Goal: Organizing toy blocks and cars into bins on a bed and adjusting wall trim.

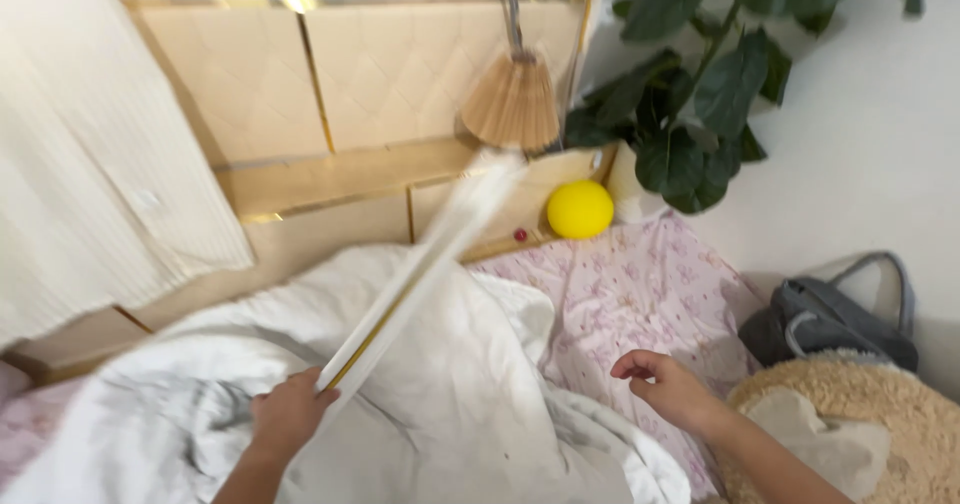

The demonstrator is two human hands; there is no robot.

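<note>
Home bedroom: bed with pink sheet [640, 294], white duvet [440, 404], padded headboard [330, 74], lamp [512, 99], houseplant [700, 94].

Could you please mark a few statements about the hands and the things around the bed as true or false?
1. The left hand grips a long white stick with a yellow edge. True.
2. The right hand holds the yellow ball. False: the right hand is empty, over the pink flowered sheet; the ball lies far from it, by the headboard.
3. A white blanket lies crumpled on the bed under the stick. True.
4. The grey bag sits on the blanket. False: it sits beside the bed, on the right, next to a furry tan cushion.
5. A green leafy plant stands in the corner beyond the ball. True.
</note>
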